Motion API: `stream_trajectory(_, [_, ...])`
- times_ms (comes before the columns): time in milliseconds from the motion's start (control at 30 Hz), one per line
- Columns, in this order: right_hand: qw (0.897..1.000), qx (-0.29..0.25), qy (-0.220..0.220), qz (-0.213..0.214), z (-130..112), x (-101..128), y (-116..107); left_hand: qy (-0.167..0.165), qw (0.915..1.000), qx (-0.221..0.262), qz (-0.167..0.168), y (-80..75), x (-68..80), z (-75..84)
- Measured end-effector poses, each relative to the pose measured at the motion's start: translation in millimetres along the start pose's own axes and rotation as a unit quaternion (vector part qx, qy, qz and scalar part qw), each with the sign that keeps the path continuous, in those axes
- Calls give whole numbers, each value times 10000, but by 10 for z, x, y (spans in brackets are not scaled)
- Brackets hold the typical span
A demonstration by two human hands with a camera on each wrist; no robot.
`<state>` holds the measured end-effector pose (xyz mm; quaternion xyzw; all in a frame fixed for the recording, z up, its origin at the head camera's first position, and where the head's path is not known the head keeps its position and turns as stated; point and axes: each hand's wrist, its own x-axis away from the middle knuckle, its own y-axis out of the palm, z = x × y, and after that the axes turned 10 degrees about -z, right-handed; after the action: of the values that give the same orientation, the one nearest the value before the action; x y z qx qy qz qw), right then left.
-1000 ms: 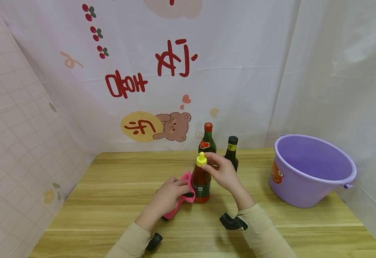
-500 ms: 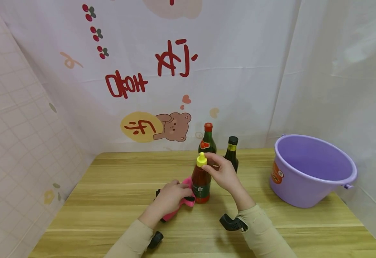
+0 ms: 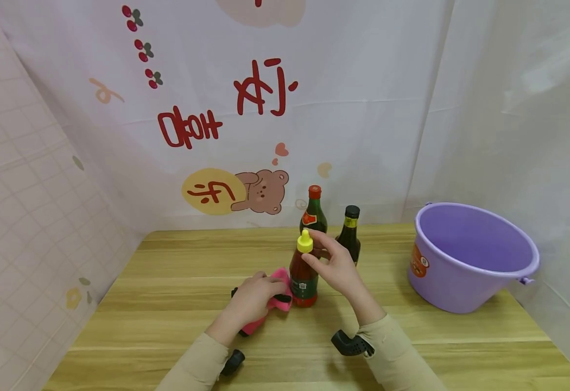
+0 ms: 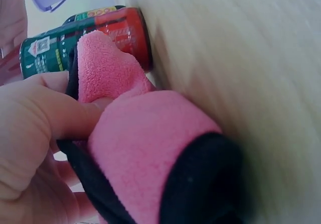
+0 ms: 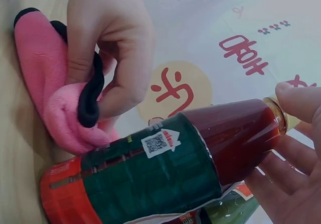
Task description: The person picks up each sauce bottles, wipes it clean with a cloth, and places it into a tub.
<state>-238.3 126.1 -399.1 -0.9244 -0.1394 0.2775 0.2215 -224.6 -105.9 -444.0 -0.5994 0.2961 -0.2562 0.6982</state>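
We see sauce bottle [image 3: 303,285] upright, long axis vertical: two to three o'clock from left hand [image 3: 251,300], about nine o'clock from right hand [image 3: 340,267], which is nearer, thumb and fingers pinching it at yellow cap [image 3: 305,244]. Left fingers pinch bunched pink cloth [image 4: 145,138] beside bottle's lower half; contact, we cannot tell. Versus one second ago, cloth sits lower, left hand slightly toward eight o'clock.

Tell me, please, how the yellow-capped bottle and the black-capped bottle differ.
The yellow-capped bottle has a nozzle top; the black-capped bottle has a flat one. The right hand holds the yellow-capped bottle, while neither hand grips the black-capped bottle. Both are upright.
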Motion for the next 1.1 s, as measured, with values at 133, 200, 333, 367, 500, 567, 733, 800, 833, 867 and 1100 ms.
stream_trajectory(133, [9994,211,-164,217,-4,12,23,-20,9999,-18,147,-20,38,-54])
stream_trajectory(200, [9985,333,-202,387,-6,13,36,-29,9997,8,227,-45,57,-74])
stream_trajectory(333, [9948,720,-28,723,-54,8,63,-111,9991,67,415,-118,81,-100])
stream_trajectory(367, [9936,815,30,787,-73,7,70,-121,9987,75,487,-140,85,-104])
stream_trajectory(500, [9876,1175,169,1025,-143,-1,104,-186,9966,72,794,-212,96,-126])
stream_trajectory(567, [9853,1276,168,1123,-168,-2,122,-176,9953,95,945,-245,99,-140])
stream_trajectory(733, [9800,1483,111,1325,-202,-6,164,-127,9911,195,1312,-328,90,-164])
stream_trajectory(800, [9785,1547,125,1361,-203,-12,172,-68,9893,243,1440,-368,81,-168])
stream_trajectory(833, [9779,1573,144,1369,-201,-17,174,-35,9883,270,1500,-390,77,-169])
stream_trajectory(867, [9776,1589,160,1374,-199,-21,175,-2,9873,300,1560,-415,71,-169])
stream_trajectory(1100, [9787,1572,38,1320,-173,-40,148,216,9801,624,1870,-599,47,-135])
